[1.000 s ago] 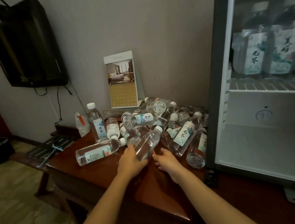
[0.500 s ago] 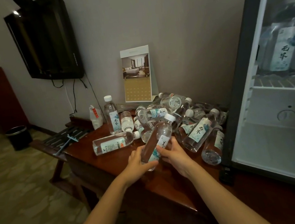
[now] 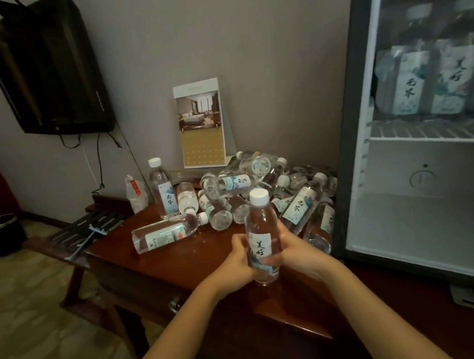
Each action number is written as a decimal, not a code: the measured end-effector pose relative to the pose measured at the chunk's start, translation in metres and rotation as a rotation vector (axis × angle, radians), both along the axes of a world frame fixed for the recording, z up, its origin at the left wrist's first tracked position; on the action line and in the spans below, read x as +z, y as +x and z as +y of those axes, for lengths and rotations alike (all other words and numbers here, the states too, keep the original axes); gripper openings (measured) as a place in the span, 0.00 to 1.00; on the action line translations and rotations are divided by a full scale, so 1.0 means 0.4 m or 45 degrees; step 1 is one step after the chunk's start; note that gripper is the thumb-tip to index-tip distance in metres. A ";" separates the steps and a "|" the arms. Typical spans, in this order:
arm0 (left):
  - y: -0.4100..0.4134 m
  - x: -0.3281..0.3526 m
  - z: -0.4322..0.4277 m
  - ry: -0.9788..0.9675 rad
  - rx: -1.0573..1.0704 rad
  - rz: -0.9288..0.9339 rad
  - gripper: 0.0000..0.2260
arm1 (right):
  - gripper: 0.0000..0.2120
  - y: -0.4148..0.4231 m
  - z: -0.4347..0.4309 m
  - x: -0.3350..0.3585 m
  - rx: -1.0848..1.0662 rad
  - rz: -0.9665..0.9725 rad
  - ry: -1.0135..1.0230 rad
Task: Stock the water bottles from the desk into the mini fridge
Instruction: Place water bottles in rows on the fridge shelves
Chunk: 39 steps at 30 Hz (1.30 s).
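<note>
Both hands, left hand (image 3: 234, 264) and right hand (image 3: 294, 251), grip one upright bottle (image 3: 261, 236); the fridge (image 3: 431, 215) is seen right of frame.

Dim, warm-toned; brightest inside the fridge (image 3: 431, 215); glare spot on the TV (image 3: 46, 71); soft blur, wide-angle bending at edges.

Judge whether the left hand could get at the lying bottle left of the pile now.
Probably not at once: the left hand grips the upright bottle with the right hand. Once freed, only bare desk separates it from the lying bottle.
</note>
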State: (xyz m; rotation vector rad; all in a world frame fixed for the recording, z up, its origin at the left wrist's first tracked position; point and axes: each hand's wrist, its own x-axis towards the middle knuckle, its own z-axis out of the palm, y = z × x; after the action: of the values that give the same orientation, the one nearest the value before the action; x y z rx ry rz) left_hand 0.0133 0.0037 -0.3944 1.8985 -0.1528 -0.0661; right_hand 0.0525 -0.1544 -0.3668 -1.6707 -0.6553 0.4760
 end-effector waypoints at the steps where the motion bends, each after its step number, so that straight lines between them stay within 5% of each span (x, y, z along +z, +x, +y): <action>1: 0.000 -0.003 -0.010 0.010 0.015 -0.011 0.33 | 0.42 -0.005 -0.004 -0.005 -0.025 0.000 0.006; 15: -0.020 0.047 -0.236 -0.086 -0.128 -0.281 0.35 | 0.26 -0.092 -0.260 0.010 -0.433 -0.180 0.124; 26: 0.048 0.041 -0.529 0.041 -0.053 -0.551 0.31 | 0.25 -0.124 -0.497 0.026 -0.777 -0.346 0.234; 39: 0.186 0.071 -0.796 0.072 -0.290 -0.563 0.25 | 0.20 -0.055 -0.645 0.020 -1.357 -0.334 0.333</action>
State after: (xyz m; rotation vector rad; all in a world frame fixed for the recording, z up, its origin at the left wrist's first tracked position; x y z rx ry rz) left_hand 0.0878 -0.3146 -0.3661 1.9213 -0.6723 0.1992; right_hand 0.0306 -0.4123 -0.3587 -1.5875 0.0568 -0.5736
